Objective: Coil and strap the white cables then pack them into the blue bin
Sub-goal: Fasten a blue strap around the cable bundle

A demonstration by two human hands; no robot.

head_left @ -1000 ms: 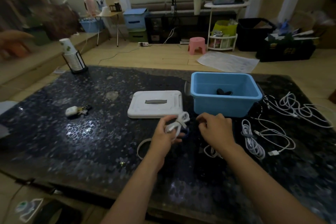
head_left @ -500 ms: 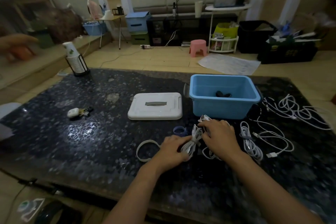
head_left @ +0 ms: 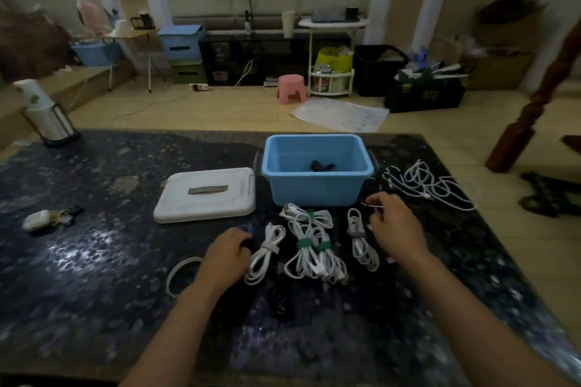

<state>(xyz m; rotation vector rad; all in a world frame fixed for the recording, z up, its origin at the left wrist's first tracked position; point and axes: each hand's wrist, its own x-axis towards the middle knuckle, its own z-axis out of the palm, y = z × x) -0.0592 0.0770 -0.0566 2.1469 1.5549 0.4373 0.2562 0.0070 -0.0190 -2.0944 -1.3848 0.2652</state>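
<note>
Cables [head_left: 309, 245] are lying in strapped white bundles on the dark table [head_left: 94, 276], just near of the blue bin [head_left: 317, 190]. One bundle with a grey strap [head_left: 265, 253] is lying at the left of the group, three with green straps are overlapping in the middle, and one more with a grey strap [head_left: 360, 239] is lying at the right. Loose, uncoiled white cables [head_left: 430, 184] are sprawling to the right of the bin, well apart from the bundles. The bin is standing open, with a small dark item [head_left: 322, 165] lying on its floor. The white lid [head_left: 206, 195] is lying flat just left of the bin.

The left hand [head_left: 228, 256] is resting palm down beside the leftmost bundle, fingers curled; whether it is gripping anything cannot be told. The right hand [head_left: 394, 226] is hovering near the right front corner of the bin, its fingertips pinching a thin white cable end [head_left: 372, 206]. A white ring [head_left: 182, 275] is lying on the table, partly under the left wrist. A small white case with keys [head_left: 39, 219] is sitting at the far left.
</note>
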